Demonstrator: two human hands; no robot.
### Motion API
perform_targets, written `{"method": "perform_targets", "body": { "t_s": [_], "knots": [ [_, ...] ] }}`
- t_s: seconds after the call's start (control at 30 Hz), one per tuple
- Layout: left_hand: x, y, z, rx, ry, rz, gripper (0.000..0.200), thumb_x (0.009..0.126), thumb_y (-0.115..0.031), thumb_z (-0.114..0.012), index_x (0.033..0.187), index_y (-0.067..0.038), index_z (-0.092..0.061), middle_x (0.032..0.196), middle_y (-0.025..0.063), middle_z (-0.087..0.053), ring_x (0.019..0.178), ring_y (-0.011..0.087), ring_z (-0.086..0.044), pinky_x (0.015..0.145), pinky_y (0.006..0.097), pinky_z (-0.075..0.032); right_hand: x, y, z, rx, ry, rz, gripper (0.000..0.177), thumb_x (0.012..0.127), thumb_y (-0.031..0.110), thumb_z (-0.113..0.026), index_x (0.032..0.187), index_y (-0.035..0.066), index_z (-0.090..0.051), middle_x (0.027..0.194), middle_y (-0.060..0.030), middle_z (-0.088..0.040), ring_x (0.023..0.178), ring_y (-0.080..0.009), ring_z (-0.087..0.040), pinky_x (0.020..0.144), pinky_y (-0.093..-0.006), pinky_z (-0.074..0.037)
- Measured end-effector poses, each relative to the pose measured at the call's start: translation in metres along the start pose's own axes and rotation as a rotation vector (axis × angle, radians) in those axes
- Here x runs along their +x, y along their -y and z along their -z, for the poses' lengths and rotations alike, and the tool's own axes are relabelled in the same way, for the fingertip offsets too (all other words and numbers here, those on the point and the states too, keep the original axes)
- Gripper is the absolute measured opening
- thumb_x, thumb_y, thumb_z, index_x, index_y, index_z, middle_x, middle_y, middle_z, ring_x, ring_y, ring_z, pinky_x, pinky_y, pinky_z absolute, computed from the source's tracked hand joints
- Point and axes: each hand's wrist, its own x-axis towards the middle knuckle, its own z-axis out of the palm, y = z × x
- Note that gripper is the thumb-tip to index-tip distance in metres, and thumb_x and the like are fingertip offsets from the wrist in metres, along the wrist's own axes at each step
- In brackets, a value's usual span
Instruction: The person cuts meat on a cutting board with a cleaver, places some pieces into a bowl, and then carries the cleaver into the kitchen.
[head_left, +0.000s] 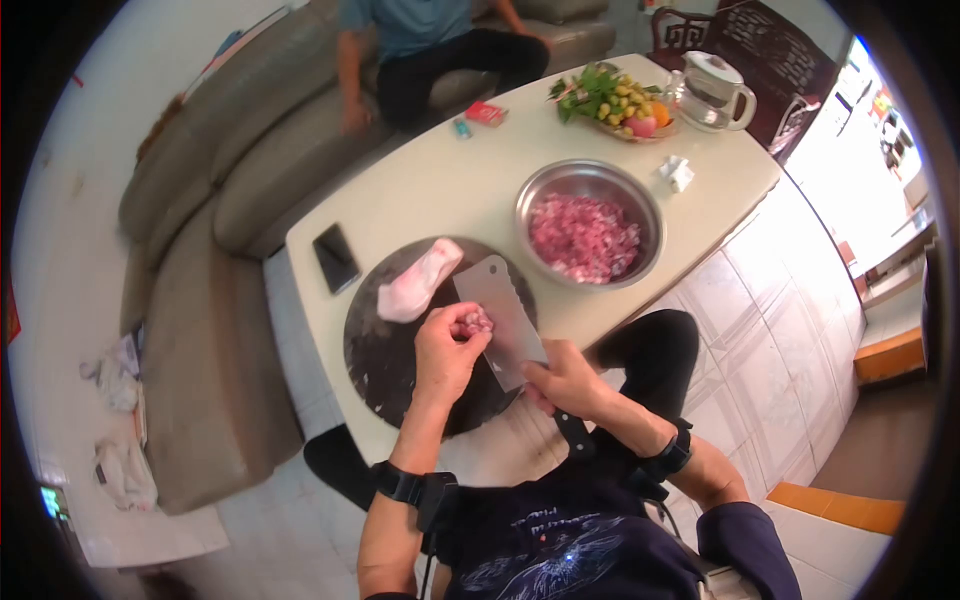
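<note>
My right hand (pixel 570 380) grips a cleaver (pixel 512 330) at the handle end, its broad blade lying flat-side up over the right part of a dark round cutting board (pixel 383 365). The fingers of my left hand (pixel 447 352) are curled around some chopped meat (pixel 478 320), just above the blade. Beyond that hand, a long pale piece of raw meat with fat or skin (pixel 420 280) rests on the board. Farther right stands a steel bowl (pixel 650 240) of diced pink meat (pixel 583 235).
A phone (pixel 336 258) lies left of the board. On the table (pixel 430 190) are a fruit plate (pixel 625 120), a glass jug (pixel 712 92), a crumpled tissue (pixel 677 173) and a red packet (pixel 487 113). Another person (pixel 425 50) sits on the sofa (pixel 285 180) behind.
</note>
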Motion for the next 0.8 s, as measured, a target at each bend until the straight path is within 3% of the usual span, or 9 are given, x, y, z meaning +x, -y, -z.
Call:
{"method": "perform_targets", "body": {
  "t_s": [0.2,0.3,0.37,0.43,0.47,0.57,0.7,0.73,0.8],
  "knots": [
    [0.087,-0.056,-0.061,0.105,0.054,-0.304,0.026,0.079,0.003,-0.060,0.104,0.007,-0.060,0.087,0.0081,-0.067,0.078,0.0117,-0.063,0.069,0.0240,-0.051,-0.003,0.032,0.064,-0.304,-0.346,0.233,0.016,0.084,0.007,-0.051,0.091,-0.007,-0.052,0.058,-0.0193,-0.050,0.053,-0.0264,-0.053,0.053,-0.0396,-0.042],
    [0.120,-0.069,-0.097,0.130,0.191,-0.293,0.023,0.075,-0.002,-0.066,0.097,0.001,-0.063,0.090,0.0156,-0.064,0.079,0.0253,-0.065,0.072,0.0320,-0.051,-0.007,0.034,0.101,-0.308,-0.536,0.253,0.015,0.085,0.007,-0.052,0.092,-0.007,-0.050,0.058,-0.0190,-0.049,0.051,-0.0233,-0.050,0.050,-0.0389,-0.040],
    [0.139,-0.039,-0.114,0.257,0.266,-0.452,0.028,0.076,0.003,-0.062,0.104,-0.001,-0.064,0.086,0.0105,-0.066,0.078,0.0195,-0.066,0.072,0.0299,-0.052,-0.014,0.043,0.116,-0.203,-0.552,0.239,0.014,0.087,0.007,-0.050,0.093,-0.006,-0.051,0.057,-0.0131,-0.049,0.047,-0.0173,-0.048,0.045,-0.0339,-0.039],
    [0.139,-0.037,-0.124,0.587,0.171,-0.815,0.029,0.075,0.001,-0.064,0.104,-0.002,-0.064,0.088,0.0129,-0.065,0.077,0.0302,-0.065,0.073,0.0349,-0.051,-0.022,0.059,0.127,-0.023,-0.578,0.085,0.012,0.089,0.008,-0.048,0.092,-0.003,-0.052,0.056,-0.0053,-0.049,0.044,-0.0110,-0.047,0.041,-0.0275,-0.037],
    [0.139,-0.040,-0.124,0.546,0.193,-0.807,0.029,0.075,0.000,-0.065,0.104,-0.002,-0.065,0.087,0.0157,-0.064,0.077,0.0371,-0.062,0.073,0.0393,-0.051,-0.025,0.064,0.133,-0.024,-0.549,0.080,0.011,0.089,0.008,-0.047,0.090,-0.002,-0.052,0.058,-0.0014,-0.050,0.044,-0.0085,-0.047,0.040,-0.0243,-0.038],
    [0.130,-0.049,-0.123,0.518,0.195,-0.523,0.023,0.076,-0.004,-0.064,0.099,-0.002,-0.067,0.083,0.0168,-0.065,0.077,0.0358,-0.063,0.071,0.0404,-0.050,-0.016,0.041,0.148,0.047,-0.577,0.152,0.011,0.088,0.007,-0.046,0.089,-0.003,-0.051,0.058,-0.0030,-0.050,0.043,-0.0091,-0.048,0.039,-0.0248,-0.037],
    [0.137,-0.024,-0.137,0.599,0.303,-0.446,0.010,0.070,-0.007,-0.062,0.078,-0.003,-0.066,0.077,0.0190,-0.063,0.073,0.0351,-0.063,0.067,0.0432,-0.049,-0.002,0.036,0.145,0.096,-0.583,0.179,0.012,0.089,0.006,-0.048,0.085,-0.004,-0.052,0.057,-0.0035,-0.051,0.041,-0.0092,-0.046,0.038,-0.0235,-0.035],
    [0.140,-0.006,-0.144,0.753,0.409,-0.438,0.008,0.067,-0.006,-0.062,0.073,-0.002,-0.065,0.078,0.0192,-0.063,0.077,0.0361,-0.062,0.070,0.0449,-0.048,-0.001,0.038,0.143,0.097,-0.534,0.186,0.012,0.089,0.006,-0.048,0.085,-0.004,-0.052,0.057,-0.0035,-0.051,0.041,-0.0092,-0.046,0.038,-0.0235,-0.035],
    [0.128,-0.018,-0.143,0.751,0.325,-0.620,0.012,0.069,-0.007,-0.062,0.078,-0.001,-0.067,0.083,0.0200,-0.062,0.085,0.0357,-0.061,0.075,0.0456,-0.047,-0.006,0.045,0.139,0.065,-0.565,0.130,0.012,0.090,0.008,-0.048,0.087,-0.004,-0.052,0.057,-0.0031,-0.051,0.040,-0.0091,-0.045,0.038,-0.0226,-0.034]
  ]
}}
